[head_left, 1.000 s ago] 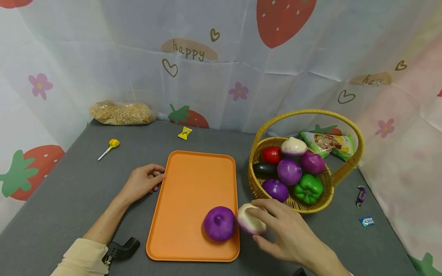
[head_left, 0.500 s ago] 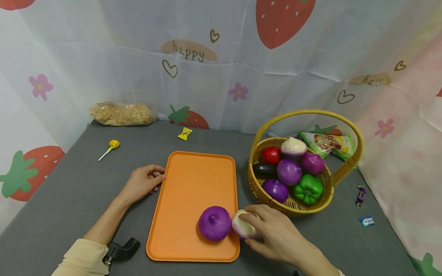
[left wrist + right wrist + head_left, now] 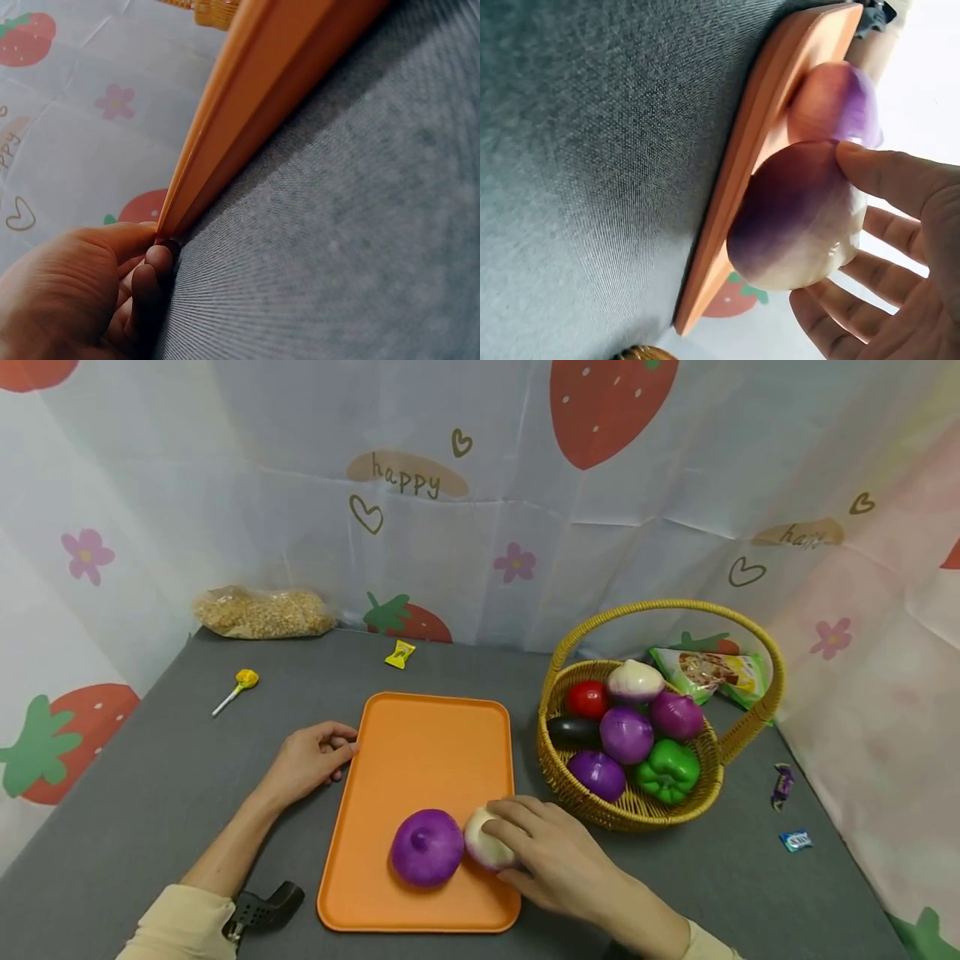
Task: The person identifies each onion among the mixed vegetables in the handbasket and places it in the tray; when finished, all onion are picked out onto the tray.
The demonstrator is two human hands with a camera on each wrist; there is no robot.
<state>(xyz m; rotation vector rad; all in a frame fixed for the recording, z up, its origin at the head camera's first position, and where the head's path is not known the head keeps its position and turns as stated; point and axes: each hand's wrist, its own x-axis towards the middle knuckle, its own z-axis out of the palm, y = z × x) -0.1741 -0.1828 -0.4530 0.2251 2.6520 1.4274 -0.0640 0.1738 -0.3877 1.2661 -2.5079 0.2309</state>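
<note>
An orange tray (image 3: 435, 752) lies on the grey table. At its left rim is my left hand (image 3: 311, 762), thumb and fingertips pinching the edge, as the left wrist view shows. My right hand (image 3: 558, 860) holds a white-and-purple toy turnip (image 3: 799, 225) over the tray's right side, thumb on one side and fingers spread round the other. To the left of the turnip, and right up against it in the head view, sits a purple toy onion (image 3: 427, 849) on the tray. Part of the turnip is hidden behind my fingers in the head view.
A yellow wicker basket (image 3: 551, 764) of toy vegetables, including a green pepper (image 3: 669, 772), stands right of the tray. A snack packet (image 3: 693, 672) lies behind it. A grain bag (image 3: 262, 612), lollipop (image 3: 243, 681) and yellow candy (image 3: 401, 653) lie at the back; two small candies lie far right.
My right hand has moved left with the turnip, from beside the tray to over it. The purple onion has shifted left along the tray. My left hand stays at the rim.
</note>
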